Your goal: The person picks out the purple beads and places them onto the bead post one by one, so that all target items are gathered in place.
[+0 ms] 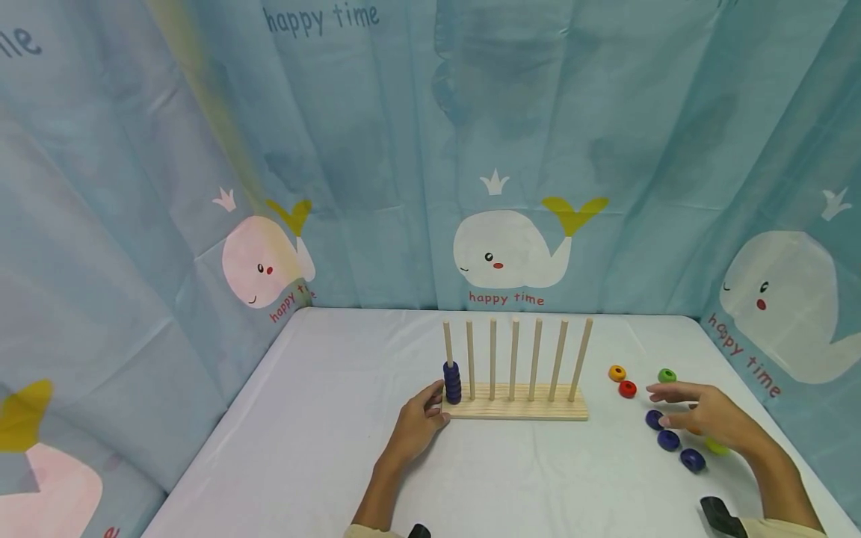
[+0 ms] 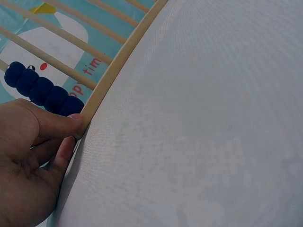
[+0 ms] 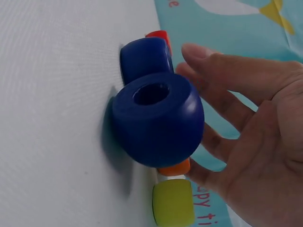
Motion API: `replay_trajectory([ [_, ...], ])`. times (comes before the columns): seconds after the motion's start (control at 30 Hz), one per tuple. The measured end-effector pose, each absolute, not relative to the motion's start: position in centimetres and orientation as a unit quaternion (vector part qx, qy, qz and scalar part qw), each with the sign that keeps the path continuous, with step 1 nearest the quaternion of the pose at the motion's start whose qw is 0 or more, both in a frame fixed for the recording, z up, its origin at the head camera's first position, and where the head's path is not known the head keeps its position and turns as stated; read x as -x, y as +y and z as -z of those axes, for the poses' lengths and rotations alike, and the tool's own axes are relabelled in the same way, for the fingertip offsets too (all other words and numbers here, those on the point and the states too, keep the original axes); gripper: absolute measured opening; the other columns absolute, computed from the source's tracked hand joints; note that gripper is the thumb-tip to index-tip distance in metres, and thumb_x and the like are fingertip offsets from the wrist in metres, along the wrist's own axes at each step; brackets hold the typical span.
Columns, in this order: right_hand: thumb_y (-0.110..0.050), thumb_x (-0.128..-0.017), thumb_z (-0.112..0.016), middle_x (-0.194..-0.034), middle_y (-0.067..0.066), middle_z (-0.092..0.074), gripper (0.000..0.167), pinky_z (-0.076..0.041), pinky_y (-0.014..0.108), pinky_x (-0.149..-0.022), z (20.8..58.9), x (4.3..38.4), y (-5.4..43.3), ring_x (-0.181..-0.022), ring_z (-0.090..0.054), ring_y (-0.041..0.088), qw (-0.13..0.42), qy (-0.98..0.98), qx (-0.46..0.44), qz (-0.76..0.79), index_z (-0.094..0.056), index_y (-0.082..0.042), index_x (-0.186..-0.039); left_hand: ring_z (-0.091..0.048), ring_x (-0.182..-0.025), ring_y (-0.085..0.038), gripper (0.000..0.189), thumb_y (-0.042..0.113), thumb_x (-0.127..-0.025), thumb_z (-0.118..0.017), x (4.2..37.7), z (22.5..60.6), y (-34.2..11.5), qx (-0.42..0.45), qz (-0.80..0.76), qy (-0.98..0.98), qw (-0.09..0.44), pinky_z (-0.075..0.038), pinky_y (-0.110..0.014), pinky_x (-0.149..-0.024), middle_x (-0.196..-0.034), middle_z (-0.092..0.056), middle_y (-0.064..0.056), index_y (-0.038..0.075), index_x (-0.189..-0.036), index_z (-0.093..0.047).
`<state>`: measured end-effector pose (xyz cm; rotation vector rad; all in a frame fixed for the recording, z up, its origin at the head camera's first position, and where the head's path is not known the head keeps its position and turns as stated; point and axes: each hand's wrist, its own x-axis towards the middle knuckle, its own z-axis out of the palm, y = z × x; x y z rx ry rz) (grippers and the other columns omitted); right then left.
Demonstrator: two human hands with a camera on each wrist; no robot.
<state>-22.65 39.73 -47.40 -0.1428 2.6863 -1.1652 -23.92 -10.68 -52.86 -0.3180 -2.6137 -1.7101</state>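
My left hand [image 1: 413, 424] pinches the left end of a wooden peg rack [image 1: 518, 412], thumb against the edge of its base in the left wrist view. The rack has a row of upright pegs. Several dark blue beads [image 1: 453, 383] are stacked on its leftmost peg; the other pegs are bare. To the right, my right hand [image 1: 716, 415] is over loose beads, its fingers spread and holding nothing. Its thumb overlaps the farthest blue bead [image 1: 652, 419] in the head view. Two more blue beads, one in the middle [image 1: 669, 440] and one nearest [image 1: 693, 460], lie in front.
An orange bead [image 1: 616, 373], a red bead [image 1: 628, 388] and a green bead [image 1: 667, 375] lie beyond my right hand. Partly hidden under that hand is a yellow-green bead [image 1: 717, 447]. A whale-print curtain [image 1: 377, 246] surrounds the white table [image 1: 282, 448].
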Motion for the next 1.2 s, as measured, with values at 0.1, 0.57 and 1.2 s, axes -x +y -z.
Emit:
replay_trajectory([
  [0.1, -0.023, -0.082, -0.076, -0.127, 0.024, -0.059, 0.061, -0.055, 0.053, -0.083, 47.65, 22.64, 39.82, -0.12, -0.046, 0.052, 0.107, 0.916, 0.045, 0.384, -0.055, 0.0, -0.135, -0.055, -0.119, -0.02, 0.061, 0.004, -0.089, -0.067, 23.93, 52.84, -10.67, 0.104, 0.549, -0.829, -0.001, -0.049, -0.024, -0.096, -0.134, -0.056, -0.008, 0.01, -0.146, -0.044],
  [0.57, -0.03, -0.084, -0.074, -0.123, 0.02, -0.062, 0.057, -0.056, 0.05, -0.082, 48.09, 22.65, 39.78, -0.116, -0.05, 0.049, 0.096, 0.926, 0.025, 0.365, -0.058, -0.001, -0.132, -0.054, -0.121, -0.019, 0.06, 0.004, -0.09, -0.066, 24.05, 52.85, -10.6, 0.104, 0.549, -0.829, -0.003, -0.047, -0.021, -0.097, -0.139, -0.053, -0.008, 0.009, -0.146, -0.044],
  [1.2, -0.039, -0.082, -0.076, -0.128, 0.027, -0.056, 0.061, -0.048, 0.062, -0.087, 47.72, 22.81, 39.15, -0.122, -0.04, 0.056, 0.1, 0.936, 0.01, 0.338, -0.061, -0.003, -0.129, -0.054, -0.12, -0.019, 0.061, 0.004, -0.089, -0.067, 23.87, 52.69, -10.6, 0.098, 0.548, -0.831, -0.003, -0.048, -0.021, -0.096, -0.137, -0.054, -0.008, 0.009, -0.146, -0.044],
])
